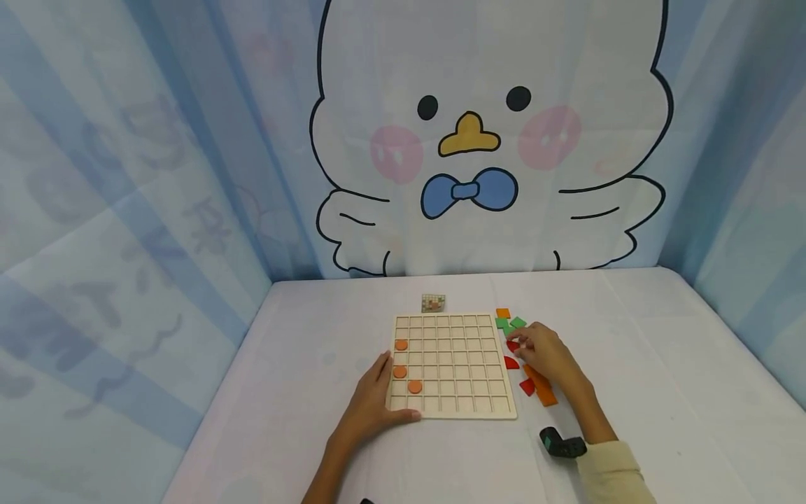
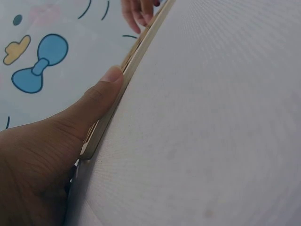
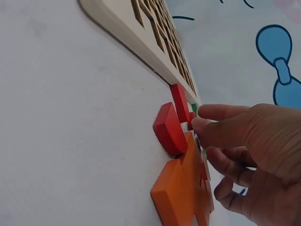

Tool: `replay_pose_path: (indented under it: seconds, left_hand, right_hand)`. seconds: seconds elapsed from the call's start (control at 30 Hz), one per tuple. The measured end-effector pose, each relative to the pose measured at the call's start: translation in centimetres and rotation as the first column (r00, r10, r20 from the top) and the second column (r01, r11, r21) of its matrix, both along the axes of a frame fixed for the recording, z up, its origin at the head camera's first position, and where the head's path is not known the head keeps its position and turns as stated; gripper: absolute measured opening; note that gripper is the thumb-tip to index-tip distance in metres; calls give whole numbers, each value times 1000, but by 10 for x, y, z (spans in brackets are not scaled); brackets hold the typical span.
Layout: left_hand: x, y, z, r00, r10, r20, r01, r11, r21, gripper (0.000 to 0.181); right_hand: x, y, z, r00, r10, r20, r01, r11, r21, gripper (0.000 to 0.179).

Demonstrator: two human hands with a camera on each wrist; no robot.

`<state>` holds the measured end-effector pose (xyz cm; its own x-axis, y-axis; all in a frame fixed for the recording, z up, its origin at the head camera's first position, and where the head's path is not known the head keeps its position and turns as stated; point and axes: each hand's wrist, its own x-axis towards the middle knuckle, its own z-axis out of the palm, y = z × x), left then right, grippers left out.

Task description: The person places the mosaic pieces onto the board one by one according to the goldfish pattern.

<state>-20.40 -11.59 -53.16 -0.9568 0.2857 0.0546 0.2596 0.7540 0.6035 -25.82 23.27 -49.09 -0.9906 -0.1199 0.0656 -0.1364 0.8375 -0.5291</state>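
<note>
A pale wooden grid board (image 1: pixel 457 358) lies on the table with three orange discs (image 1: pixel 415 386) in its left cells. My left hand (image 1: pixel 371 402) spans its near left corner, straight fingers along the left side. The thumb (image 2: pixel 101 94) rests on the near rim in the left wrist view. At the board's right side my right hand (image 1: pixel 546 353) reaches down to the loose pieces. Its thumb and index finger are at a red quarter-round piece (image 1: pixel 512 346), beside green pieces (image 1: pixel 518 322). Whether they pinch it, I cannot tell.
Two more red pieces (image 1: pixel 527 386) and a long orange piece (image 1: pixel 545 392) lie near my right wrist. An orange piece (image 1: pixel 503 313) is at the far right corner. Behind the board is a small patterned card (image 1: pixel 433 303). A printed curtain (image 1: pixel 466 238) hangs behind the table.
</note>
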Motion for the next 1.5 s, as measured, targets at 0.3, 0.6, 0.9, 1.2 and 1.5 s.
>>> replay_pose_path:
  seconds: [0.3,0.6,0.9,1.2,1.5]
  left_hand:
    - [-1,0,-1,1000,1,7,-1,1000,-3,126]
    - [0,1,-1,1000,1,9,-2,1000,6,125]
    - [0,2,2,1000,6,20,-6,1000,6,125]
    - [-1,0,3,1000,-2,-6,2,1000,16,125]
    - [-1,-1,2,1000,-14,-23,14,1000,-18,125]
  right_hand:
    - [-2,-3,-1,996,-20,91,18,1000,25,30]
    - [-4,1,-5,1000,-12,11,12,1000,-2,18]
    - [-5,0,-6,998,47,-41,-45,998,51,15]
    - [-3,-5,-4,999,42,-33,-37,990,140,22]
    - [-3,-6,-4,998,42,-43,-35,989,143,27]
